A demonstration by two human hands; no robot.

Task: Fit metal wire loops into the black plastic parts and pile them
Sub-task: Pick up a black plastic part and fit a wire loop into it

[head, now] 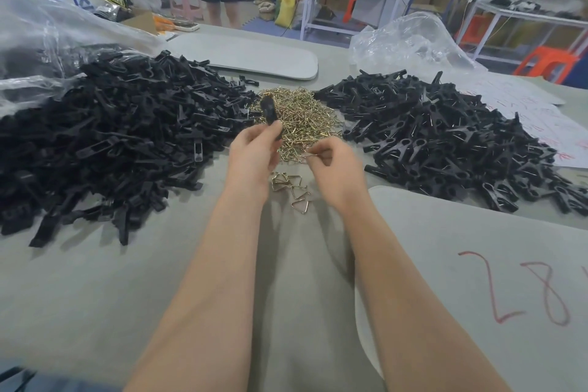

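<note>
Gripping a black plastic part (271, 114) at frame centre with left hand (251, 153), fingers (274, 128) curled round its lower end. Pinching one wire loop (307, 155) in right hand (334, 169), just lower right of it. Hovering both above the loop heap (302, 114), between left black pile (111, 137) and right black pile (445, 140) on grey table (95, 280).

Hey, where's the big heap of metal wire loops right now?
In the head view, the wire loop heap lies centre, between the left black-parts heap and the right black-parts heap, just beyond the left hand and right hand.
</note>
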